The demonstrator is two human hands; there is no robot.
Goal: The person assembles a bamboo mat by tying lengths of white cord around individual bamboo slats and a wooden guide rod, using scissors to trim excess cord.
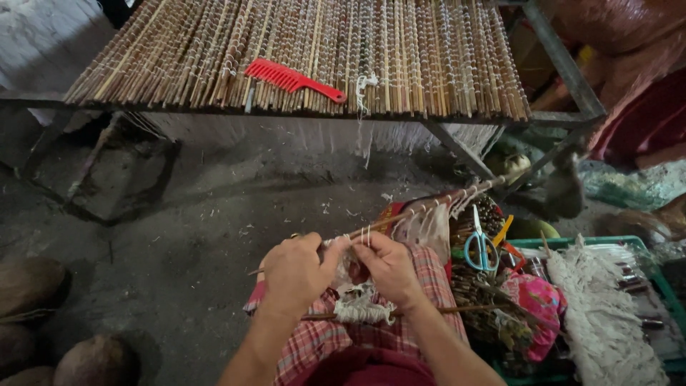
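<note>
My left hand (296, 270) and my right hand (389, 266) meet over my lap, both pinching a long thin stick (429, 207) with white string loops tied along it. The stick slants up to the right. Between the hands hangs a bunch of white string (361, 307). A second thin stick (464, 309) lies across my plaid-covered lap (336, 336). Ahead stands a metal frame (564, 68) carrying a mat of tied sticks (321, 50), with a red comb (289, 77) resting on it.
Blue-handled scissors (480, 246) lie on a bundle of sticks at my right. A green crate (614, 243) holds white fibre (607, 314) and a pink cloth (534, 300). Coconuts (28, 286) sit at the lower left on the dirt floor.
</note>
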